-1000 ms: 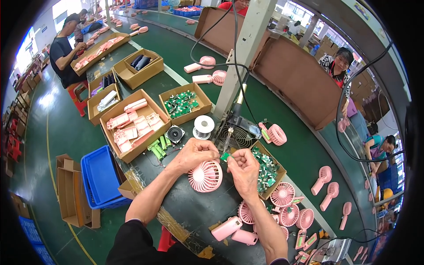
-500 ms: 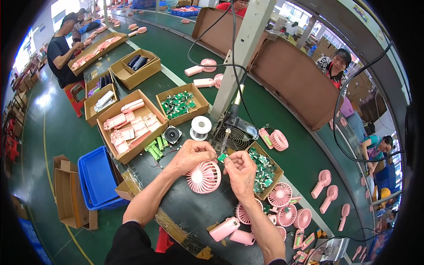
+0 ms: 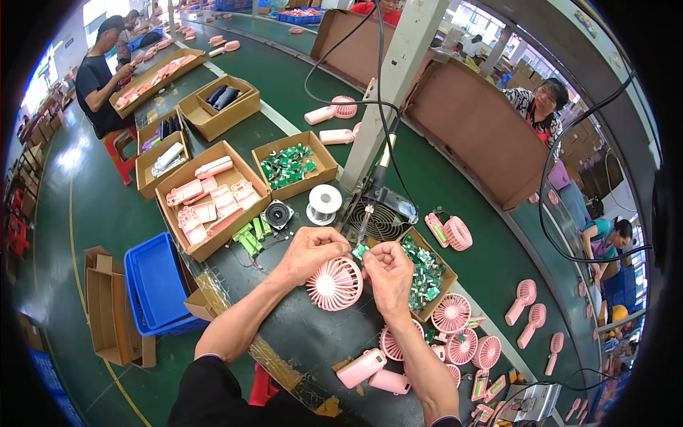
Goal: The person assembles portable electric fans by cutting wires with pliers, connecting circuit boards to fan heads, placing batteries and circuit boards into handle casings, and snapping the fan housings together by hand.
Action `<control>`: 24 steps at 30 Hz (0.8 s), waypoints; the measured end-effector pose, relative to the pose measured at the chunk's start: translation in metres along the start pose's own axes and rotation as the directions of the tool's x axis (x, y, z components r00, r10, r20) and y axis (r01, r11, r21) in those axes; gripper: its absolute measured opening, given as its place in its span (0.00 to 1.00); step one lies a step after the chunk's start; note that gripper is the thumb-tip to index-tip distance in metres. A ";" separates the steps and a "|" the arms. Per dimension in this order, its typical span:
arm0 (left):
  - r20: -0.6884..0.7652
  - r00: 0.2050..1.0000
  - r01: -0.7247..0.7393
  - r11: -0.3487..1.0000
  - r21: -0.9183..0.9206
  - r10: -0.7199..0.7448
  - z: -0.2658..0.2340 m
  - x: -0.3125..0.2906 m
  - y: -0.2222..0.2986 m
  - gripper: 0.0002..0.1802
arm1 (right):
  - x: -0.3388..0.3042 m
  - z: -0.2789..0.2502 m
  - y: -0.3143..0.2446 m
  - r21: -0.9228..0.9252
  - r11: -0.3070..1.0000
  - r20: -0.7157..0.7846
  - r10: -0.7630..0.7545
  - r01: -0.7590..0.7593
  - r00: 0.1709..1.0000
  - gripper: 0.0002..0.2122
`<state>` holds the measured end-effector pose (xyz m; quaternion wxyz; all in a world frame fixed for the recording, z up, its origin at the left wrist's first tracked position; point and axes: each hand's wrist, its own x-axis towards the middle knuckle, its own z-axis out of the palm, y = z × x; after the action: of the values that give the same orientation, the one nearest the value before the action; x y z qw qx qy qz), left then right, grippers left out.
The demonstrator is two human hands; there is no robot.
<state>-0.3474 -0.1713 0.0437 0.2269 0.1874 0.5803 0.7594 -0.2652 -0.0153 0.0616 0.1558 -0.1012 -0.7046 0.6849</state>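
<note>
My right hand (image 3: 390, 276) pinches a small green circuit board (image 3: 359, 251) at its right edge. At the board's left side, the fingertips of my left hand (image 3: 317, 250) are pressed together; what they grip is too small to make out. Just under my left hand sits a round pink fan head (image 3: 334, 284) with its slatted grille showing. A soldering iron (image 3: 382, 167) is fixed in a stand beyond my hands, its tip pointing down toward the board. Left of it stands a spool of solder wire (image 3: 324, 202).
Open boxes hold circuit boards (image 3: 288, 165), more boards (image 3: 425, 274) and pink shells (image 3: 213, 203). Green battery cells (image 3: 249, 238) lie by a black round part (image 3: 277, 213). Pink fans (image 3: 451, 313) crowd the right. A metal post (image 3: 398, 78) rises ahead; co-workers sit beyond the belt (image 3: 491, 242).
Both hands stay together around the circuit board. My left hand and the fan head have shifted slightly right, and the board has tilted a little.
</note>
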 end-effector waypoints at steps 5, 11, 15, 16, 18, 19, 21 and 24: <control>-0.014 1.000 -0.013 1.000 0.020 0.013 0.002 -0.002 0.003 0.08 | 0.000 -0.001 -0.002 0.018 1.000 0.002 -0.010 0.010 1.000 0.05; -0.030 0.999 -0.025 0.996 0.088 0.028 0.003 -0.004 0.003 0.09 | -0.002 -0.002 -0.001 0.014 1.000 0.008 -0.004 0.004 1.000 0.05; -0.035 0.999 -0.038 0.994 0.106 0.042 0.003 -0.003 0.002 0.09 | -0.002 -0.002 -0.003 -0.017 1.000 -0.001 -0.016 0.016 1.000 0.04; -0.038 0.998 -0.045 0.993 0.110 0.049 0.003 -0.003 0.002 0.09 | -0.002 -0.002 -0.003 -0.034 0.999 -0.007 -0.028 0.028 1.000 0.04; -0.042 0.998 -0.040 0.993 0.110 0.045 0.004 -0.003 0.004 0.09 | 0.000 -0.002 -0.004 -0.030 0.999 -0.009 -0.024 0.024 1.000 0.04; -0.046 0.998 -0.034 0.993 0.110 0.040 0.004 -0.002 0.005 0.09 | 0.000 -0.002 -0.004 -0.025 0.999 -0.010 -0.020 0.019 1.000 0.04; -0.062 0.997 -0.041 0.992 0.122 0.049 0.003 0.000 0.005 0.09 | 0.001 -0.003 -0.005 0.006 1.000 -0.004 -0.008 0.008 1.000 0.05; -0.074 0.995 -0.056 0.990 0.128 0.066 -0.002 -0.001 0.004 0.10 | 0.001 -0.001 -0.007 0.016 1.000 0.008 0.012 -0.012 1.000 0.06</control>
<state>-0.3484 -0.1744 0.0475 0.1687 0.1893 0.6293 0.7347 -0.2652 -0.0140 0.0689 0.1497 -0.1014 -0.6990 0.6919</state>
